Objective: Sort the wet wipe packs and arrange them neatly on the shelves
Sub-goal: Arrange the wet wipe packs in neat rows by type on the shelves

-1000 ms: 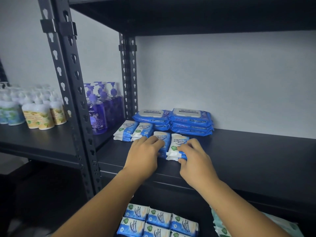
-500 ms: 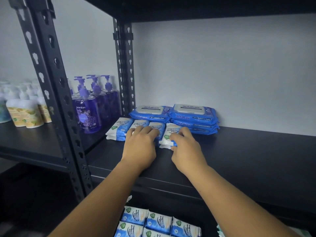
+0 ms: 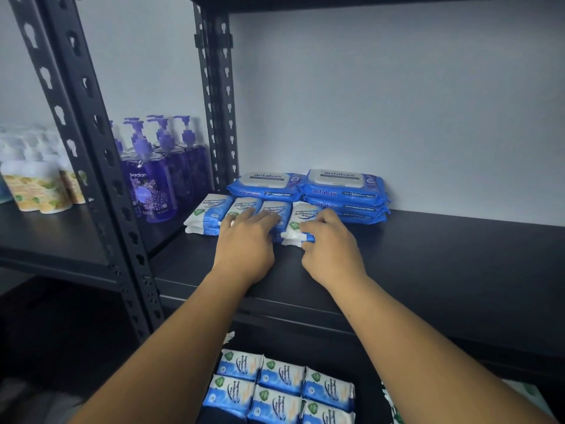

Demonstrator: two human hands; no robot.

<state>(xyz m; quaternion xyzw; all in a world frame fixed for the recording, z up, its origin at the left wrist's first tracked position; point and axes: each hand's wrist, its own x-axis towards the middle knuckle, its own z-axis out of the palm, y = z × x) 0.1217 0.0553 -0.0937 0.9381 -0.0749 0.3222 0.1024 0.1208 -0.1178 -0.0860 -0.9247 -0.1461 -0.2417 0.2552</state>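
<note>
Several small blue-and-white antibacterial wipe packs [image 3: 208,213] lie in a row on the black shelf [image 3: 434,258], in front of two stacks of large blue antabax packs [image 3: 343,185]. My left hand [image 3: 247,240] rests flat on the middle small packs with fingers stretched over them. The rightmost small pack [image 3: 301,216] sits on another pack, and my right hand [image 3: 328,250] pinches its near end between thumb and curled fingers. This pack touches its neighbour in the row.
Purple pump soap bottles [image 3: 153,185] stand left of the rear post [image 3: 218,117], with white and yellow bottles [image 3: 33,188] further left. A perforated front post [image 3: 91,154] rises at left. More small wipe packs [image 3: 275,384] lie below. The shelf's right half is bare.
Both hands have pushed the small packs back toward the large blue stacks and closer together. The view has moved nearer to the shelf.
</note>
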